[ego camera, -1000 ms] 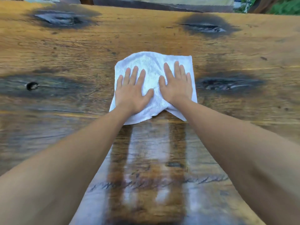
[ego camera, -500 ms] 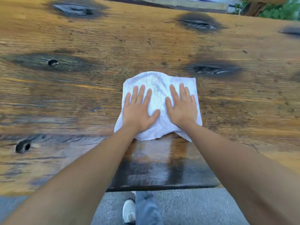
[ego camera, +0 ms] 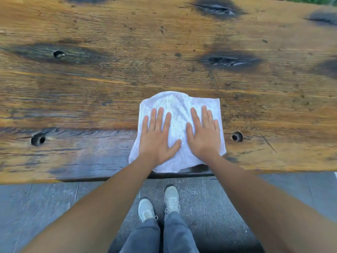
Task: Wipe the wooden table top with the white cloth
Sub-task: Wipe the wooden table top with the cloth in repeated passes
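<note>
A white cloth (ego camera: 177,106) lies flat on the wooden table top (ego camera: 164,52), close to the table's near edge. My left hand (ego camera: 157,137) presses on the cloth's left half with straight, spread fingers. My right hand (ego camera: 204,136) presses on its right half the same way. The cloth's near hem reaches the table edge. The wood to the left of the cloth along the near edge looks dark and glossy.
Dark burnt knots and small holes mark the wood, one hole (ego camera: 237,136) just right of the cloth and another (ego camera: 38,139) at the left. Below the table edge lies grey stone paving (ego camera: 45,207), where my two feet in pale shoes (ego camera: 158,205) stand.
Both hands have drawn the cloth toward me across the wood, from mid-table to the near edge. The view has tilted down, and the paving and my feet now show.
</note>
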Demonstrator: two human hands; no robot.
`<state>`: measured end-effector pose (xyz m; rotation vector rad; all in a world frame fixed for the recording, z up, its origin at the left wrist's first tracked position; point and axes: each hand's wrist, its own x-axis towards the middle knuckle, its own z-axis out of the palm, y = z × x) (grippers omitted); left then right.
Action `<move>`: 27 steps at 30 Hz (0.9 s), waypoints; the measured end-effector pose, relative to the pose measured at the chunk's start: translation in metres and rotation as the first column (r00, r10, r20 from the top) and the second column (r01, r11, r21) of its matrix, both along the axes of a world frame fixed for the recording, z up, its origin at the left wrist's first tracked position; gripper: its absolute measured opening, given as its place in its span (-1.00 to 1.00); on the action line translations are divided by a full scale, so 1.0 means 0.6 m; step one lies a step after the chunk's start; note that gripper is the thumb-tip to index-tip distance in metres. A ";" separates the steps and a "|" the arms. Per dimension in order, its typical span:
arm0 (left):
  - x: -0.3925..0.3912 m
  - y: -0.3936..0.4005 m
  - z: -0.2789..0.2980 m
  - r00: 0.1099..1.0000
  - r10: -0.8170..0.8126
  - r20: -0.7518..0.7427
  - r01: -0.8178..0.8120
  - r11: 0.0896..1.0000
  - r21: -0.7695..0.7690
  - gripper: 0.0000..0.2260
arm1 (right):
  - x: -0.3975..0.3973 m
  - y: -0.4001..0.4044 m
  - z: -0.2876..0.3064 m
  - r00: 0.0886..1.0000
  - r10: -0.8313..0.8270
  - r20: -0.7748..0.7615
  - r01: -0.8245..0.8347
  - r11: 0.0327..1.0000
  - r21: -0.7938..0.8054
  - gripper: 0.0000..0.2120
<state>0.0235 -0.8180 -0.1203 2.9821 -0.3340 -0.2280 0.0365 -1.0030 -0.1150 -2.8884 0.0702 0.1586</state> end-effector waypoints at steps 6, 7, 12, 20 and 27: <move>-0.079 -0.009 0.003 0.998 -0.054 0.025 0.056 0.996 -0.064 -0.15 | -0.092 -0.011 0.006 1.000 -0.024 -0.005 0.024 1.000 -0.006 -0.44; -0.097 -0.010 0.005 0.998 -0.063 0.023 0.065 0.995 -0.070 -0.15 | -0.112 -0.012 0.009 0.999 -0.038 0.004 0.038 0.999 0.005 -0.44; -0.133 -0.012 0.025 0.993 -0.100 -0.063 0.096 0.994 -0.057 -0.12 | -0.182 -0.017 0.016 0.998 -0.041 -0.040 0.039 0.998 -0.049 -0.42; -0.102 0.002 0.041 0.995 -0.091 -0.035 0.080 0.969 -0.232 -0.44 | -0.139 -0.009 0.059 0.984 -0.175 -0.032 0.177 0.948 0.264 -0.37; -0.045 -0.010 0.019 1.000 -0.015 -0.013 0.012 0.983 -0.181 -0.34 | -0.092 -0.022 0.028 0.986 -0.165 -0.002 0.163 0.973 0.162 -0.44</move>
